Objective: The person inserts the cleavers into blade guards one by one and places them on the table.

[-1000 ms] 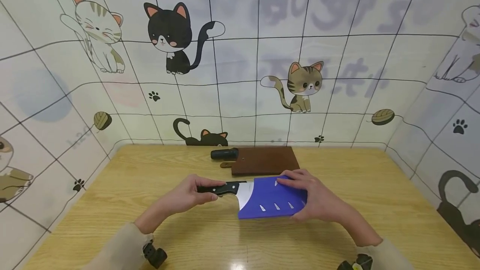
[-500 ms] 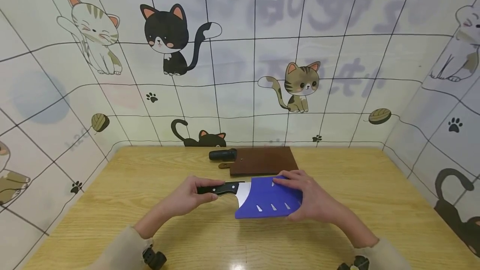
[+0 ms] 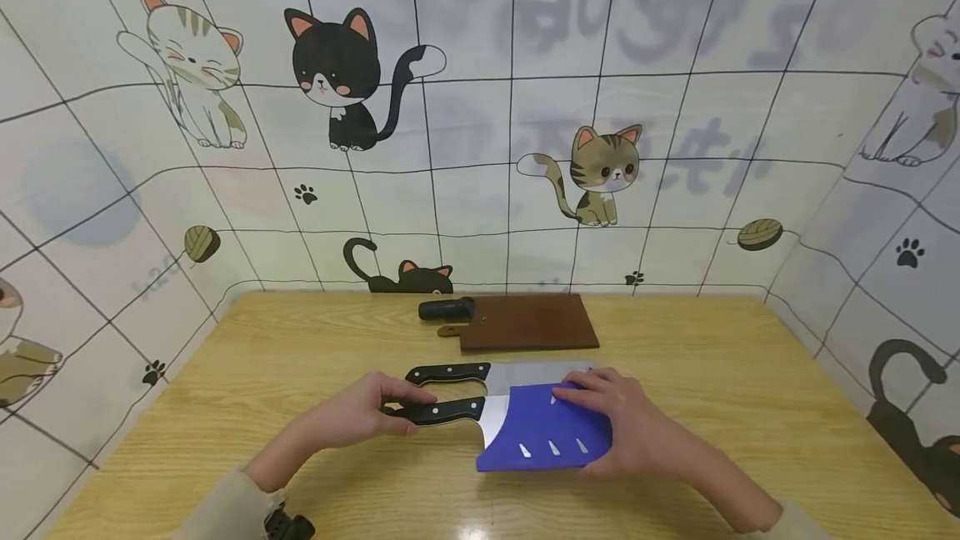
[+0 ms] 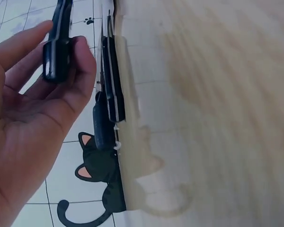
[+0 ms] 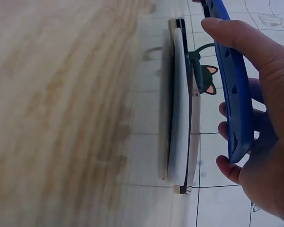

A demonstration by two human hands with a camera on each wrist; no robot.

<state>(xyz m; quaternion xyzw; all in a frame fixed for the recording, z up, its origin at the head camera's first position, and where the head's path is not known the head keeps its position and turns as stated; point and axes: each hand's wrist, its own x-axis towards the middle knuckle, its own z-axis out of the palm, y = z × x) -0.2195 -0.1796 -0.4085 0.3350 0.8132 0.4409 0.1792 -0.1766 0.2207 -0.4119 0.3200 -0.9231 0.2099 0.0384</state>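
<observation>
My left hand (image 3: pixel 348 415) pinches the black riveted handle (image 3: pixel 442 412) of a cleaver between thumb and fingers. A blue blade cover (image 3: pixel 551 432) with small slots hides most of that cleaver's blade. At its right end, my right hand (image 3: pixel 641 436) grips the cover, thumb on the near side and fingers over the far edge. Both wrist views show the covered cleaver raised off the table. Behind it, a second cleaver (image 3: pixel 513 374) with a bare blade lies on the table, its black handle (image 4: pixel 113 78) pointing left; the cover and right hand hide part of its blade.
A dark brown cutting board (image 3: pixel 528 323) with a short handle lies farther back on the wooden table (image 3: pixel 315 327). Left of the board is a black cylindrical thing (image 3: pixel 445 309) with a thicker end. A cat-print sheet (image 3: pixel 480 190) stands behind the table.
Both hands have brought the covered cleaver toward the person, which uncovers the second cleaver behind it. The grips look the same, and the board has stayed put.
</observation>
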